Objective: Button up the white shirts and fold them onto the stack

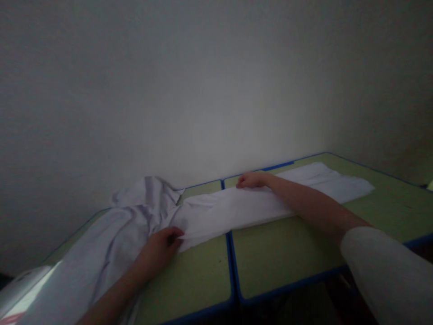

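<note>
A long white cloth (250, 206) lies stretched out flat across two green tabletops. Its left part is a loose, rumpled heap (118, 239) that hangs toward the near left; I cannot tell what kind of garment or sheet it is. My left hand (164, 246) pinches the near edge of the cloth, close to where the flat strip meets the heap. At the far edge, just right of the gap between the tables, my right hand (252, 179) has its fingers closed on the fabric. The right forearm crosses over the strip and hides part of it.
Two green tables with blue edging, a left table (196, 280) and a right table (287, 257), stand side by side with a narrow seam between them. A grey wall (216, 90) rises directly behind. Something white with red marks (27, 298) sits at the lower left.
</note>
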`<state>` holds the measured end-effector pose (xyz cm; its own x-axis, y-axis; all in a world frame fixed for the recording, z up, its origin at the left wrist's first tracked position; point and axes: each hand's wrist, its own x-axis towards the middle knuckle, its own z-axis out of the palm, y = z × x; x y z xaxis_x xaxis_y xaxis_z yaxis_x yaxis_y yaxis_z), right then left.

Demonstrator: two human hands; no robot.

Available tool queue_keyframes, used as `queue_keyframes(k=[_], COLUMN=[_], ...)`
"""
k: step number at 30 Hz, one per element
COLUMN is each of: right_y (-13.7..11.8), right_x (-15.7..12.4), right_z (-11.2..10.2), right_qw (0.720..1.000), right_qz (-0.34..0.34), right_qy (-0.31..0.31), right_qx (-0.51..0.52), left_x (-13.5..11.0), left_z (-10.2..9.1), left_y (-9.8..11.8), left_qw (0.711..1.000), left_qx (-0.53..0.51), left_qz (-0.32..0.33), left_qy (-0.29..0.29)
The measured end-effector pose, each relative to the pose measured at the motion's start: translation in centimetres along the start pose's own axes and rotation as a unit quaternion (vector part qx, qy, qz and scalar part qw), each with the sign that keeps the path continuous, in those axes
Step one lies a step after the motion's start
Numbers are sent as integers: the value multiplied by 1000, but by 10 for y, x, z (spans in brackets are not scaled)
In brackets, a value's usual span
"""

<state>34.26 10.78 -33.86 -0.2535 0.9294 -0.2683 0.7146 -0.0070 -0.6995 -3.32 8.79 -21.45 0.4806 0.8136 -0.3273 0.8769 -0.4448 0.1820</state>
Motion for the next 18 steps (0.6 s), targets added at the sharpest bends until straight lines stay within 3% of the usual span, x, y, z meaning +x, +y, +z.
queue_keyframes(k=[4,7,9,14,16,18], right_y=[9,30,51,119,147,172], right_x=[-26,-78,-123,-221,-246,-265], right_z=[1,-3,-3,10,15,16], right_qw=[992,973,959,955,956,958], right_qz=[19,-23,-46,18,62,97], right_qy=[93,188,224,201,185,169], right_qx=[-78,-135,-165,-216,-220,-208], left_x=[5,4,3,18,28,35], left_z=[-5,-12,-14,5,20,34], left_y=[-11,-4,15,79,89,84], left_qw=[999,995,985,939,931,932], left_qx=[9,70,106,106,115,129], left_qz=[11,68,135,323,341,331], left_qy=[-33,-25,-15,-49,-60,-70])
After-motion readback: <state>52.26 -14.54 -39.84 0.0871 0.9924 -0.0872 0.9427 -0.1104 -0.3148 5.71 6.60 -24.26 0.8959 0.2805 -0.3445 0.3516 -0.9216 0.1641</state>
